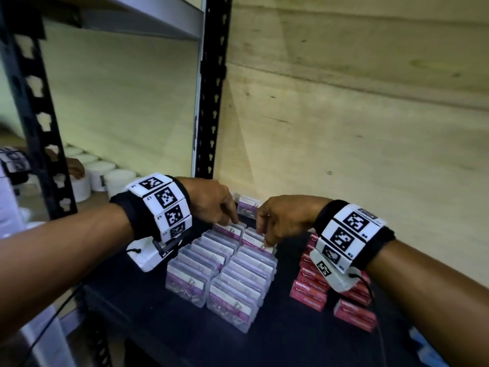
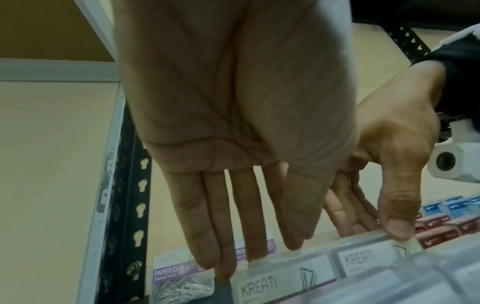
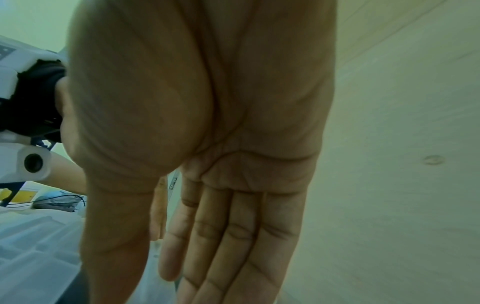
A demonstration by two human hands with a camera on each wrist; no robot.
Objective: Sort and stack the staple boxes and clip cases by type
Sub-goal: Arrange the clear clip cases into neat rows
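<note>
Two rows of clear paper clip cases [image 1: 222, 271] stand on the dark shelf [image 1: 164, 327]. My left hand [image 1: 232, 220] reaches down onto the rearmost case of the left row [image 2: 280, 281]. Its straight fingers [image 2: 233, 246] are behind the case and its thumb is on the top edge, pinching it. In the same way my right hand [image 1: 266, 242] pinches the rearmost case of the right row [image 2: 363, 259], thumb in front and fingers behind. Red staple boxes [image 1: 309, 287] are stacked to the right. In the right wrist view the right hand [image 3: 161, 283] hides most of its case.
One more clip case [image 1: 248, 205] lies flat behind the rows, against the plywood back wall. Blue boxes [image 2: 446, 205] sit behind the red ones. A black slotted upright [image 1: 211, 102] stands at the back left. Beyond it, white tubs [image 1: 100, 173] fill the neighbouring shelf.
</note>
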